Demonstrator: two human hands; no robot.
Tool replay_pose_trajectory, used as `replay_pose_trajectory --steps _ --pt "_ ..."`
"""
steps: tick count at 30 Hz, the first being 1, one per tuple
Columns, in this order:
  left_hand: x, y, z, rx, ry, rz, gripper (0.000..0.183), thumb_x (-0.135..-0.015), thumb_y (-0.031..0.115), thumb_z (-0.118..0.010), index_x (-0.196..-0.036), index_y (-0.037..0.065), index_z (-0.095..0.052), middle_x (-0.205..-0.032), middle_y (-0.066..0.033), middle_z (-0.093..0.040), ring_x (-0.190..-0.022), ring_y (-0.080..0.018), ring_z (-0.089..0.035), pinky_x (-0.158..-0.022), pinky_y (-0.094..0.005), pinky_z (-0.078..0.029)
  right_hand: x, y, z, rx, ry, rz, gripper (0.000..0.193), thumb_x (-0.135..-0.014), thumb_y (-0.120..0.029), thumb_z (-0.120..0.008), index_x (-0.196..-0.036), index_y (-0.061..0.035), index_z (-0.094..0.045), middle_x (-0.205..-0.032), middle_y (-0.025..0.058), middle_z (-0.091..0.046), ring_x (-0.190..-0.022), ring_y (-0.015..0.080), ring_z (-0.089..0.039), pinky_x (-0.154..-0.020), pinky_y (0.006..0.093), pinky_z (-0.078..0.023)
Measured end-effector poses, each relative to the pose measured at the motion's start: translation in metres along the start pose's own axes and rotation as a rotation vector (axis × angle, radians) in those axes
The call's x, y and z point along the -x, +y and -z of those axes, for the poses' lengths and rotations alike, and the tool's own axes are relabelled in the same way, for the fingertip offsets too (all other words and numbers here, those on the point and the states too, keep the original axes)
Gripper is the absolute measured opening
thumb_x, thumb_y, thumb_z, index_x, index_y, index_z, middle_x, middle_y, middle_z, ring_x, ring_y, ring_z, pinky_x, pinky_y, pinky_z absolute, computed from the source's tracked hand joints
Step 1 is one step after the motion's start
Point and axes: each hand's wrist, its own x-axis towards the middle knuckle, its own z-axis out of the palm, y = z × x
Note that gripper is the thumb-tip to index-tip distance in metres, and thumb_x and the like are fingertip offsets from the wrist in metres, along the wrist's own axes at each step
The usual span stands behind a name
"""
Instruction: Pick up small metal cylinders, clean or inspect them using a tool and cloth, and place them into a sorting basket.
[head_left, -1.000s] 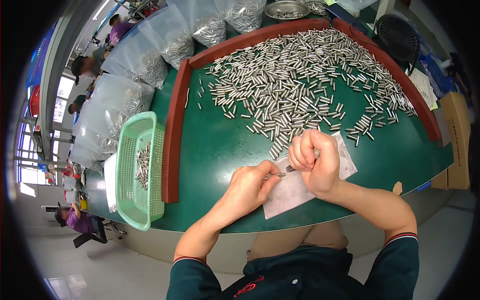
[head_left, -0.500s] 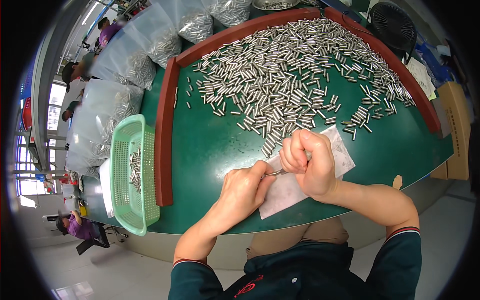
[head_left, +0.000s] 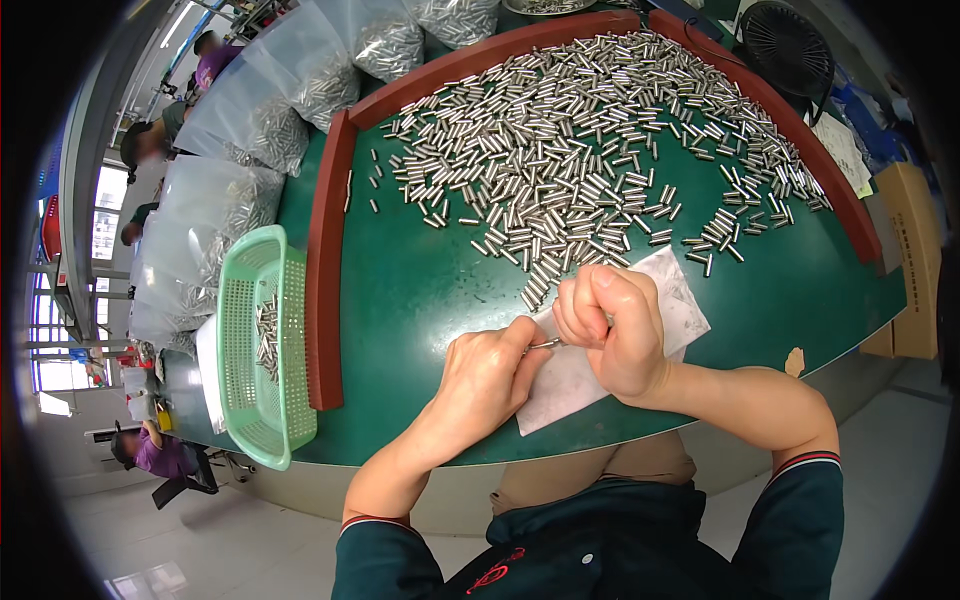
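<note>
Between my hands is a short, shiny metal pin (head_left: 543, 345), pinched by the thumb and fingers of my left hand (head_left: 485, 372). My right hand (head_left: 618, 328) is closed in a fist close to the pin's other end; what lies inside its fingers is hidden. Both hands are over a whitish, smudged sheet (head_left: 565, 396) lying slanted near the table's front edge. Just beyond them spreads a large heap of loose metal pins (head_left: 560, 150), its near tip reaching almost to the sheet.
Dark red rails (head_left: 328, 270) border the heap on the green table (head_left: 410, 320). Left of the rail stands a pale green basket (head_left: 240, 400) with some pins. Several clear bags of pins (head_left: 275, 130) line the far left. A black fan (head_left: 787, 50) and cardboard box (head_left: 910, 250) are at right.
Both hands keep nearly the same place and grip. The right fist has turned and shifted very slightly left; the view has moved a little.
</note>
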Motion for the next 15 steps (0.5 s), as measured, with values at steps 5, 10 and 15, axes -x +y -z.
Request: replay_pose_trajectory --steps 5,10,15 --pt "-0.009 0.001 0.001 0.000 -0.013 -0.044 0.012 -0.074 0.005 -0.059 -0.076 0.001 -0.048 -0.055 -0.0162 -0.053 -0.052 -0.0346 -0.054 -0.045 -0.0412 -0.041 0.002 0.001 -0.002 0.077 -0.025 0.035 0.036 -0.087 -0.018 -0.034 -0.052 -0.0080 -0.030 -0.047 0.0002 -0.028 -0.045 0.0094 -0.024 -0.044 0.0246 -0.022" --pt "-0.007 -0.005 0.013 0.269 -0.065 0.123 0.015 -0.077 0.009 -0.059 -0.083 0.000 -0.049 -0.058 -0.0121 -0.054 -0.050 -0.0251 -0.053 -0.046 -0.0334 -0.039 -0.003 0.001 0.006 -0.059 -0.028 -0.038 0.035 -0.086 -0.017 -0.034 -0.054 -0.0064 -0.030 -0.050 0.0007 -0.032 -0.047 0.0083 -0.027 -0.044 0.0235 -0.024" --pt "-0.013 -0.033 0.013 1.547 -0.156 0.291 0.014 -0.086 0.016 -0.055 -0.095 0.008 -0.049 -0.081 -0.0058 -0.049 -0.050 -0.0031 -0.027 -0.047 -0.0171 -0.024 -0.003 0.003 0.007 -0.138 -0.028 -0.049 0.036 -0.087 -0.017 -0.033 -0.053 -0.0072 -0.030 -0.047 0.0011 -0.030 -0.043 0.0087 -0.024 -0.041 0.0241 -0.020"
